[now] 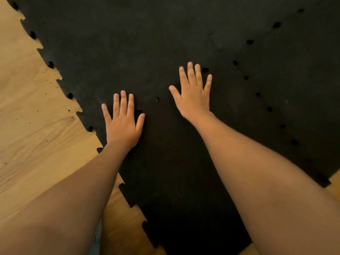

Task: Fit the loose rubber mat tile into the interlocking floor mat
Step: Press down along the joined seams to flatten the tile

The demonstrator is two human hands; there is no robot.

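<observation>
A black rubber mat tile (176,181) with toothed edges lies nearest me, its far edge meeting the black interlocking floor mat (147,43). Small dark gaps mark the seam that runs from my left hand up to my right hand. My left hand (122,120) lies flat, palm down, fingers spread, on the seam near the mat's left edge. Further along the same seam, my right hand (193,92) also presses flat with fingers spread. Neither hand holds anything. A second seam (257,93) with gaps runs down the tile's right side.
Light wooden floor (33,126) shows to the left of the mat's toothed edge and at the bottom right corner (335,183). Small dark crumbs lie on the wood near the mat edge. My forearms cover part of the near tile.
</observation>
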